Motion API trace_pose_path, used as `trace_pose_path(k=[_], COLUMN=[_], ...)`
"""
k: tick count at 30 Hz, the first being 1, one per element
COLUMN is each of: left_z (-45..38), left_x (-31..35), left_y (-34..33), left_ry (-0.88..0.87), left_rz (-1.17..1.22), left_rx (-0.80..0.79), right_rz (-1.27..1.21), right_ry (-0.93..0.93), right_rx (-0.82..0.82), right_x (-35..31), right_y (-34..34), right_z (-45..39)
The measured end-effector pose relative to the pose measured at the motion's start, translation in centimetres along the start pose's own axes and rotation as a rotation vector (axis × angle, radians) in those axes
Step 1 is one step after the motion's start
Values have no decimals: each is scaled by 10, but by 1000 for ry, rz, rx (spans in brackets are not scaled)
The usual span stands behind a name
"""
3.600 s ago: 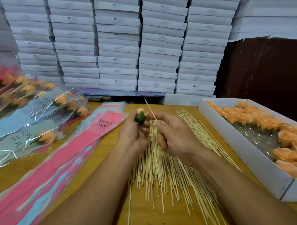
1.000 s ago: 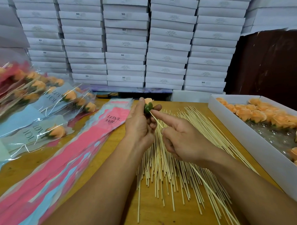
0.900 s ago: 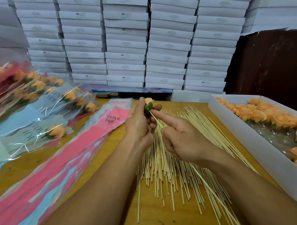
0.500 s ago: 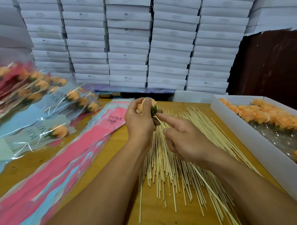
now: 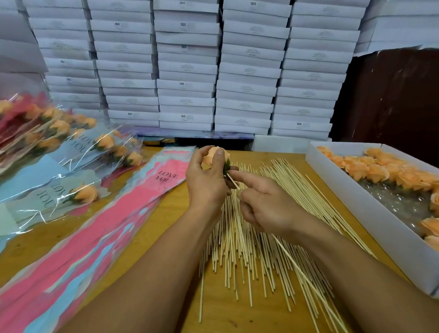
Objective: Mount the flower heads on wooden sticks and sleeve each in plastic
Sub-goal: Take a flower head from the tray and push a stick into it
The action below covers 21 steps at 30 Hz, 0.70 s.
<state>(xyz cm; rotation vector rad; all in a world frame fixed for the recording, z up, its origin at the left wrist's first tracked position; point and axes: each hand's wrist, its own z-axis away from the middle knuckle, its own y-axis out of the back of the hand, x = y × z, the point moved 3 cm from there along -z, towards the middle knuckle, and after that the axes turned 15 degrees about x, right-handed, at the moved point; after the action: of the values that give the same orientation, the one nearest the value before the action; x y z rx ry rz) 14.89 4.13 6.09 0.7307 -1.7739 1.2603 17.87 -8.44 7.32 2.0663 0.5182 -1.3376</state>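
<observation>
My left hand [image 5: 207, 183] grips an orange flower head [image 5: 212, 157] with a green base, held above the table's middle. My right hand [image 5: 264, 206] pinches a wooden stick [image 5: 297, 265] whose tip meets the flower's green base; the stick runs back under my right wrist toward the lower right. A loose pile of wooden sticks [image 5: 257, 248] lies on the table below both hands. A stack of pink and blue plastic sleeves [image 5: 105, 226] printed "LOVE YOU" lies to the left.
A white box [image 5: 377, 218] of orange flower heads [image 5: 379, 170] stands at the right. Sleeved flowers on sticks [image 5: 53, 146] are heaped at the far left. Stacked white cartons [image 5: 187, 64] form a wall behind the wooden table [image 5: 232, 318].
My left hand has turned the flower so that its orange petals face up and left, where earlier the green base showed. The stick's tip stays at the base.
</observation>
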Motion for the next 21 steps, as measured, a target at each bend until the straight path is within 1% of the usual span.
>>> trace_pose_path(k=[3,6,9,10,12,14,15,19,21], left_z=[-2,-1,-7,-10,-22,-38,-46,-76,-87], left_x=[-3,-5,-2,0,5,13,20,38,37], left_y=[2,3,0,-1,-1,1,3,20,33], left_ry=[-8,-40,22,46,55,-25,-106,-478,-567], left_rz=[-35,-138,-218,-265,-466,-696,-792,-1158,-1352], left_rx=[-7,8,43,60,87,72,44,-100,-207], right_rz=[11,4,32,48,61,58,51,9,0], right_ry=[-7,-22,-38,-48,-74,-94,-102,-137,-140], right_rx=[-16,-17,-8,-1,19,44,59,113,134], right_x=[3,5,8,10,12,13,13,13,13], right_y=[-1,0,3,3,4,6,7,10,10], right_z=[-1,-2,-3,-4,-4,-5,-6,-8,-9])
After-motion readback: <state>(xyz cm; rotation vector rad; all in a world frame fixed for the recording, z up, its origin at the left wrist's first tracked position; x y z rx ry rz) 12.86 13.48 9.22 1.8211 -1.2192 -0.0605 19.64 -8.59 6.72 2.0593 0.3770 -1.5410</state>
